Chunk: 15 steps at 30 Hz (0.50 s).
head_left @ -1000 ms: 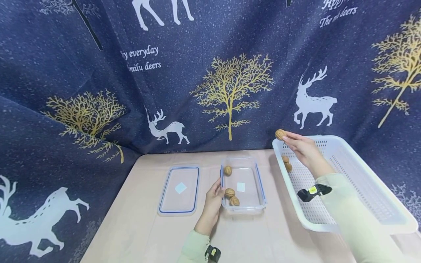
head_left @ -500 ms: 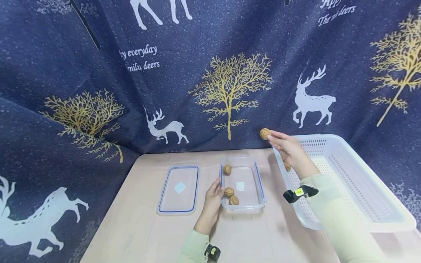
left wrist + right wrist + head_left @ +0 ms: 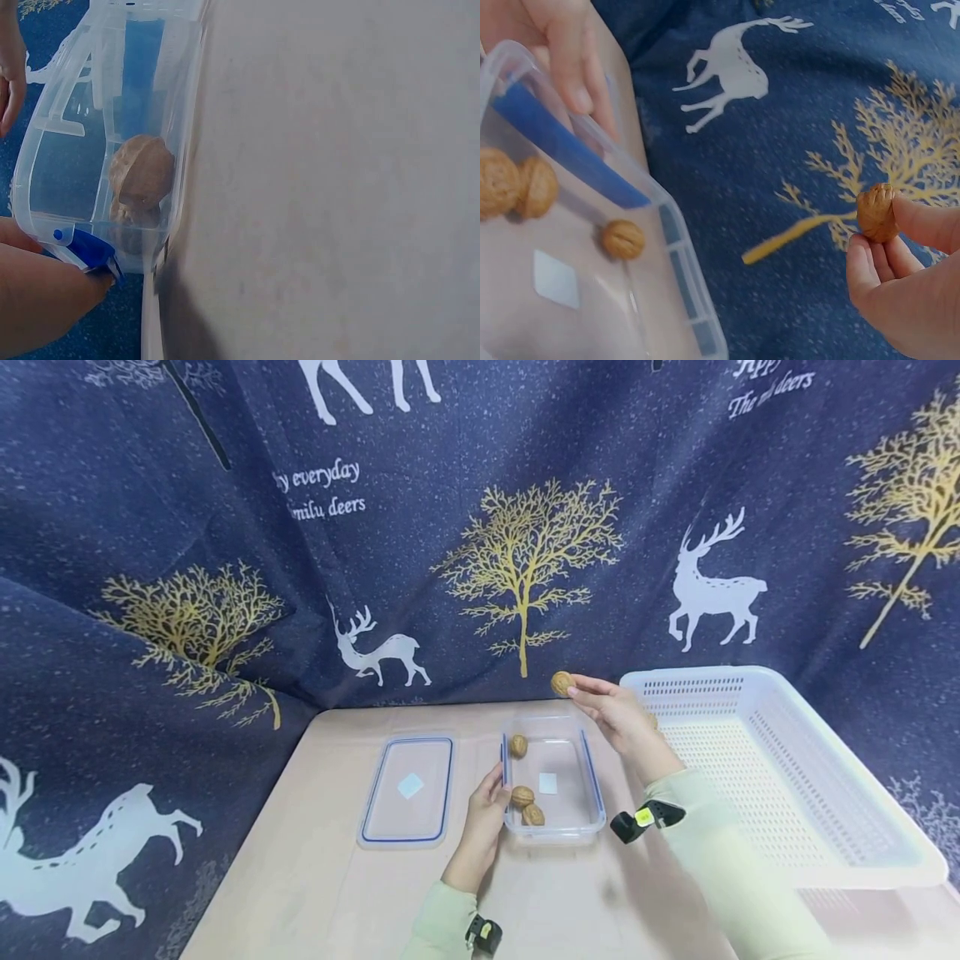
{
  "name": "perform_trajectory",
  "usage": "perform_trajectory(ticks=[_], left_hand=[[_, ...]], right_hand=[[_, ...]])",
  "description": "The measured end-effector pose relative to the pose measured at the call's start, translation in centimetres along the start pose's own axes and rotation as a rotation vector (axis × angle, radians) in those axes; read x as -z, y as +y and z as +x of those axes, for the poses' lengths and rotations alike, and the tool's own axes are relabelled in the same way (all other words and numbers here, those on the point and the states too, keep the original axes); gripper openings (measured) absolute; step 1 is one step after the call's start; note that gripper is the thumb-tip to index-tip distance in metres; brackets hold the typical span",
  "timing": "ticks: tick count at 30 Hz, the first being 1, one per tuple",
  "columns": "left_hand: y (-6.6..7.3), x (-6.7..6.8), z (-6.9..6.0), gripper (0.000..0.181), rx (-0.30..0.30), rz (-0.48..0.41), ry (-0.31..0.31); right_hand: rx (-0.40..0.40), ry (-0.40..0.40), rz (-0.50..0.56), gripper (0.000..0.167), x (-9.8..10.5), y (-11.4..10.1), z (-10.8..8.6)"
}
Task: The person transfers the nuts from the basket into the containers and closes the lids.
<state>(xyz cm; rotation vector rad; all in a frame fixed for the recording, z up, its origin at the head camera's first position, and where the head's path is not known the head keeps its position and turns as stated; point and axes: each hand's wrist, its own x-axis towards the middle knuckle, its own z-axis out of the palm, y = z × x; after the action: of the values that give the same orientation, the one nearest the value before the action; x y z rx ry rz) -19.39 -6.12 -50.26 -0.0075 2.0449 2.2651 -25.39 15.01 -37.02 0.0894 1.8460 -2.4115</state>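
Left hand (image 3: 483, 814) low at centre, fingers (image 3: 492, 775) extended, right hand (image 3: 621, 720) right of centre, fingertips (image 3: 573, 691) pinched, forearm (image 3: 723, 847) slanting to lower right.

Head: forward and down, widest, farthest.
Left wrist: close, through clear container (image 3: 555, 834) wall.
Right wrist: close, into container, toward backdrop (image 3: 795, 300).
Shared, both wrists: container, walnuts (image 3: 622, 239).

- Our left hand (image 3: 483, 814) and right hand (image 3: 618, 717) are bare.
- We wear a pale green left sleeve (image 3: 442, 920) and matching right sleeve (image 3: 723, 860).
- Over them are strapped a black left device (image 3: 492, 938) and black right device (image 3: 627, 827), each with a yellow label (image 3: 644, 817).
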Motion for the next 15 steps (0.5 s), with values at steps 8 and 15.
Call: perform_trajectory(ticks=[8, 15], left_hand=[[0.2, 0.0, 0.0, 0.049, -0.007, -0.005, 0.005], [0.3, -0.1, -0.1, 0.049, -0.005, -0.005, 0.009]], right_hand=[[-0.01, -0.014, 0.009, 0.052, -1.6, 2.6, 0.1], [-0.018, 0.016, 0.027, 0.052, -2.6, 4.9, 0.2]])
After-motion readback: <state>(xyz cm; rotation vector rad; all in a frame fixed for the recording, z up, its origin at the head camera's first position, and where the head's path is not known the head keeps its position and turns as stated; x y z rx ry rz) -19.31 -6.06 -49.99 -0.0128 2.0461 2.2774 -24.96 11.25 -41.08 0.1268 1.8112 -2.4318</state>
